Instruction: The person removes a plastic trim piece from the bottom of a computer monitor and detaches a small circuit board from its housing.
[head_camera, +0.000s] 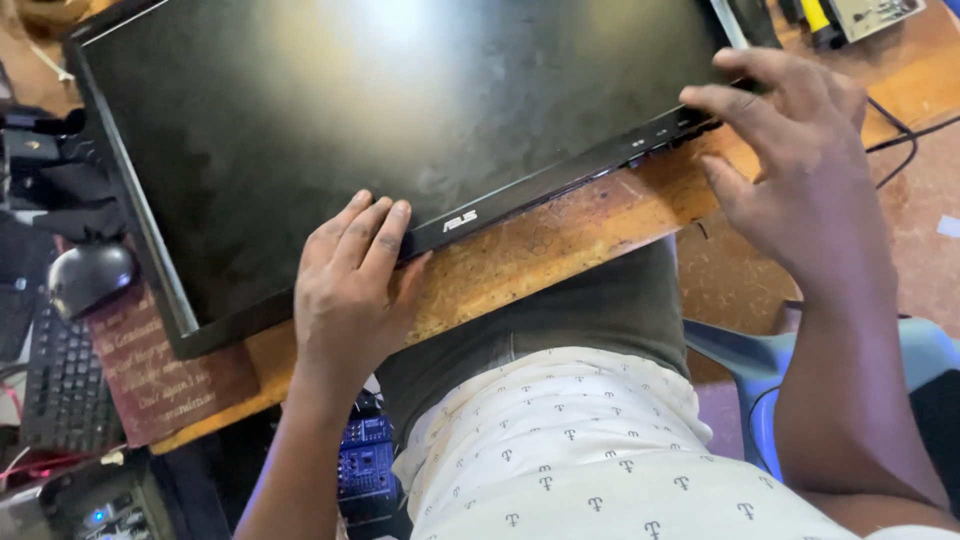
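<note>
Monitor (400, 110) lay face-up on bench (560, 240). Left hand (350, 285) fingers flat together on lower bezel. Right hand (800, 170) fingers spread, curled over bezel corner. Mouse (88, 275) left of left fingers.

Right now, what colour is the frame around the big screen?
Black, all around the screen's frame, a bit dusty. The head view shows it best.
</note>
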